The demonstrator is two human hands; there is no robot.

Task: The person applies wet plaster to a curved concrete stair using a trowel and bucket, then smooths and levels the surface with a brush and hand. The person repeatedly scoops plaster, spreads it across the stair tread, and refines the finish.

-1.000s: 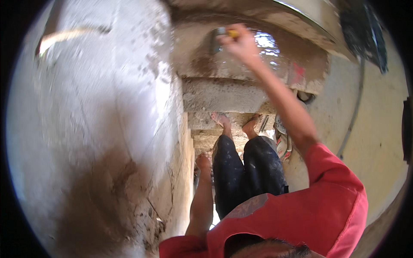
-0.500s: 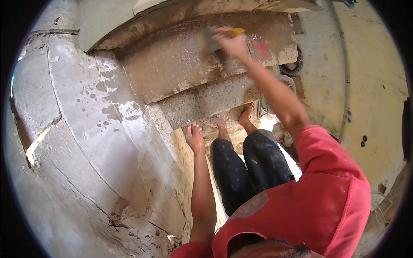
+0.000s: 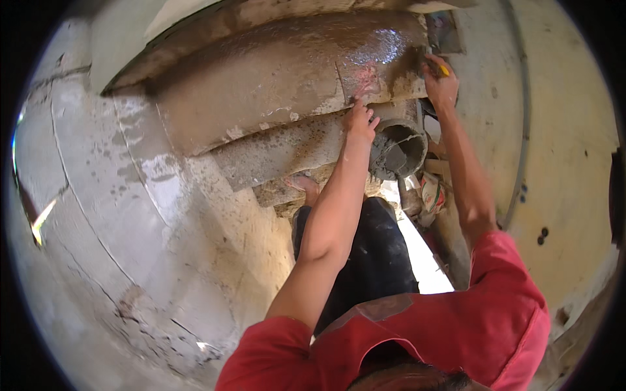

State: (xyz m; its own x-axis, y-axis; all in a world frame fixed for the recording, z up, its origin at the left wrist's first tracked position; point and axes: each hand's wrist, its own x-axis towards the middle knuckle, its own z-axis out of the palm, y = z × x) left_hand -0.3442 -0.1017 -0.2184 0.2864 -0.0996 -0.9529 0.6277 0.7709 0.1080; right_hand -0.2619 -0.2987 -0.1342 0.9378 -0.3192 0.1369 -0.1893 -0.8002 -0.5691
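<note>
My right hand (image 3: 441, 83) is closed round a yellow-handled tool (image 3: 444, 70) at the right end of a wet, brown concrete step (image 3: 261, 85). The tool's working end is mostly hidden, so I cannot tell its exact kind. My left hand (image 3: 360, 121) reaches to the step's front edge, fingers apart, with a fingertip at or just below a reddish patch (image 3: 365, 79). Nothing shows in that hand. Water glistens on the surface above the patch. Below the edge, close to my left hand, stands a round grey bucket (image 3: 420, 144) with wet grey mix inside.
A curved concrete step (image 3: 280, 14) rises behind. Lower steps (image 3: 280, 146) lie under my arms, with my bare foot (image 3: 303, 184) on one. A cracked grey wall (image 3: 130, 215) is on the left. On the right, a pipe (image 3: 524, 117) runs along a yellowish wall (image 3: 567, 169).
My right hand has swept right with the yellow-handled tool, from mid-step to its right end. My left hand has moved up and right to the step's edge. The bucket shows more fully.
</note>
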